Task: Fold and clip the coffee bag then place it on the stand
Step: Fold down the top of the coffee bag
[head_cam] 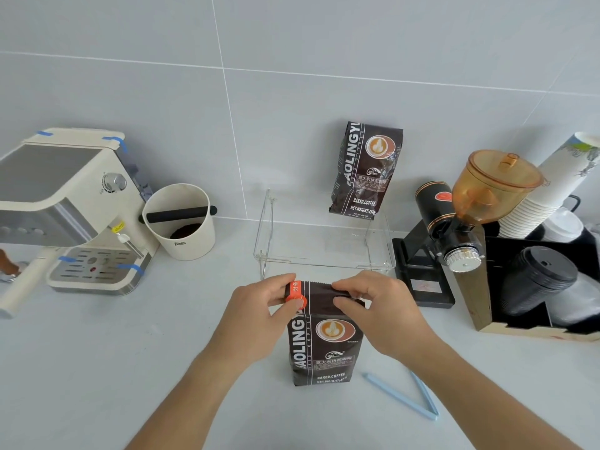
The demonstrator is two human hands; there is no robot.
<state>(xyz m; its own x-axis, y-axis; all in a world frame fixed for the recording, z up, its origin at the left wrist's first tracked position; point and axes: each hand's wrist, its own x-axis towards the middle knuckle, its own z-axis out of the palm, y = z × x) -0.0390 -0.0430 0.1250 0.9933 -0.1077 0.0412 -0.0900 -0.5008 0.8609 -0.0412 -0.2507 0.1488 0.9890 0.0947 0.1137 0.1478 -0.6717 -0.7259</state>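
Observation:
A dark brown coffee bag (323, 345) stands upright on the counter in front of me, its top rolled over. My left hand (259, 316) pinches the orange-labelled left end of the fold. My right hand (376, 310) pinches the right end between thumb and fingers. A light blue clip (402, 396) lies open in a V on the counter, to the right of the bag and apart from both hands. The clear acrylic stand (324, 251) sits just behind the bag, against the wall. A second coffee bag (365, 172) leans upright on the stand's rear right.
A cream espresso machine (65, 209) stands at the left with a knock box (181, 222) beside it. On the right are a black grinder (454, 228) with an amber hopper, stacked paper cups (548, 196) and a box holding black lids (539, 280).

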